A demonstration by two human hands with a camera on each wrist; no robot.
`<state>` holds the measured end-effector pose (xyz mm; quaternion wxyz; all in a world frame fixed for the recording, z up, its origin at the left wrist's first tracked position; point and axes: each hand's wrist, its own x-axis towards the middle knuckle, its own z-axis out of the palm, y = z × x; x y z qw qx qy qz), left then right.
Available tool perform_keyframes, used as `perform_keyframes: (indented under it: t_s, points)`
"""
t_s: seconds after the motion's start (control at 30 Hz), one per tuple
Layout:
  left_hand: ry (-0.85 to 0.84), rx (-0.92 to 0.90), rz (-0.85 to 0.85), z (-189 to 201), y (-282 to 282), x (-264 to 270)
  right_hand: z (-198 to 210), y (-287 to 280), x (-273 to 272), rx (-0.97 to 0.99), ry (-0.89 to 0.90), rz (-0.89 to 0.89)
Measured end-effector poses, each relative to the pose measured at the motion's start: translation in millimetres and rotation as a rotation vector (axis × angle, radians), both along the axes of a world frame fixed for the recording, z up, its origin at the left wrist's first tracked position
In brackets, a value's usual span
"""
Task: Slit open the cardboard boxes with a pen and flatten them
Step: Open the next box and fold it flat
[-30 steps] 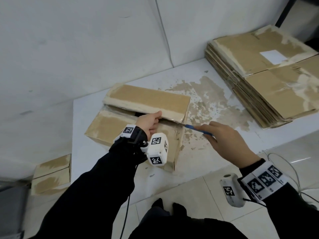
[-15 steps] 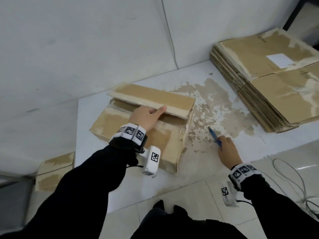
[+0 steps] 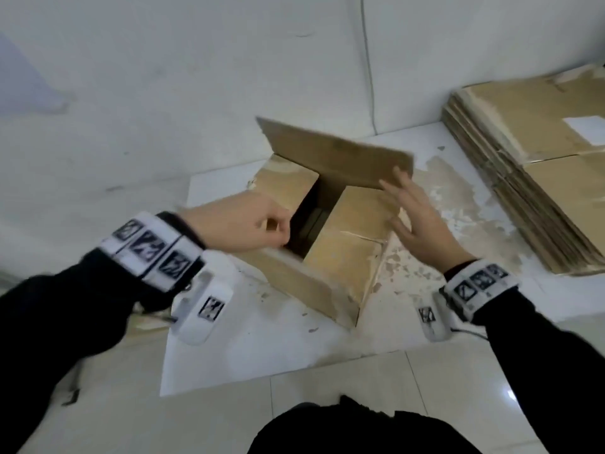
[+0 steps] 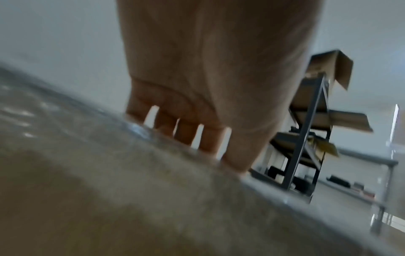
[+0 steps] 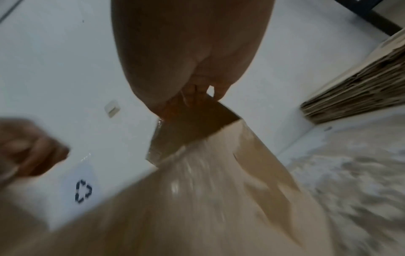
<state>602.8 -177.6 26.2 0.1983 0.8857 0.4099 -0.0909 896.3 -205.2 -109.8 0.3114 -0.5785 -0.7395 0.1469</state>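
I had the cardboard box [image 3: 334,250] lying on the white table [image 3: 248,348], and I take it as my landmark. Its top seam was already parted, a dark gap showing down the middle, so I judged the slitting of this one done and the spreading of flaps in hand. My left hand [image 3: 242,224] sat on the near-left flap [image 3: 278,257] of the box, fingers curled over its inner edge at the gap; I held it there, I think, to pin that side down while the other side opened. The left wrist view was blurred, showing only fingers [image 4: 186,133] dipping behind a cardboard edge. My right hand [image 3: 415,217] was at the right end of the box, fingers mostly straight and spread, fingertips against the lower edge of the far flap [image 3: 337,155], which stood raised and tilted above the gap. From the right wrist view the fingers met that flap's corner, but I could not tell whether the thumb closed behind it. That hand seemed placed to push the flap up and back, away from me. The pen I could not find in any view. To the right of the box, well apart, lay a stack of flattened cardboard [image 3: 537,178] where I expected this box to end.
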Motion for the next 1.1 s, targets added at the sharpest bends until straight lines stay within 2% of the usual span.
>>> perform_keyframes:
  t_s: [0.07, 0.13, 0.2, 0.3, 0.37, 0.43, 0.47, 0.53, 0.6, 0.67, 0.8, 0.83, 0.9, 0.97, 1.0, 1.03, 1.1]
  points:
    - [0.097, -0.16, 0.01, -7, -17, -18, 16, 27, 8, -0.111, -0.061, -0.063]
    - [0.222, -0.183, 0.003, -27, -29, -27, 28, 54, 16, -0.271, -0.241, -0.115]
    - [0.307, -0.09, -0.067, -52, -31, -28, 35, 73, 16, -0.449, -0.39, -0.118]
    - [0.395, 0.091, -0.233, -84, -21, -21, 36, 86, 6, -0.649, -0.465, -0.067]
    - [0.399, 0.157, -0.336, -99, -13, -12, 40, 89, -1, -0.69, -0.534, -0.09]
    - [0.362, 0.175, -0.381, -109, -7, -7, 46, 93, -15, -0.65, -0.647, -0.13]
    - [0.35, 0.175, -0.383, -111, -5, -5, 47, 93, -29, -0.614, -0.688, -0.107]
    - [0.344, 0.192, -0.37, -114, -1, -4, 43, 92, -67, -0.567, -0.741, 0.105]
    - [0.361, 0.225, -0.373, -116, -1, -5, 38, 81, -107, -0.647, -0.873, 0.353]
    - [0.39, 0.291, -0.399, -116, -2, -8, 48, 65, -127, -0.702, -0.991, 0.422]
    - [0.479, 0.427, -0.373, -113, -9, -13, 117, 32, -110, -0.46, -0.786, 0.264]
    - [0.5, 0.447, -0.362, -112, -12, -15, 136, 20, -99, -0.433, -0.776, 0.235]
    - [0.507, 0.478, -0.358, -105, -14, -21, 155, -11, -79, -0.428, -0.911, 0.136]
    - [0.484, 0.53, -0.339, -91, -11, -34, 150, -44, -66, -0.571, -1.016, -0.034]
    - [0.464, 0.574, -0.313, -83, -6, -45, 141, -56, -64, -0.707, -0.97, -0.126]
    - [0.448, 0.62, -0.275, -75, 2, -57, 127, -62, -63, -0.846, -0.869, -0.217]
    - [0.459, 0.654, -0.157, -65, 20, -87, 94, -60, -61, -1.007, -0.524, -0.363]
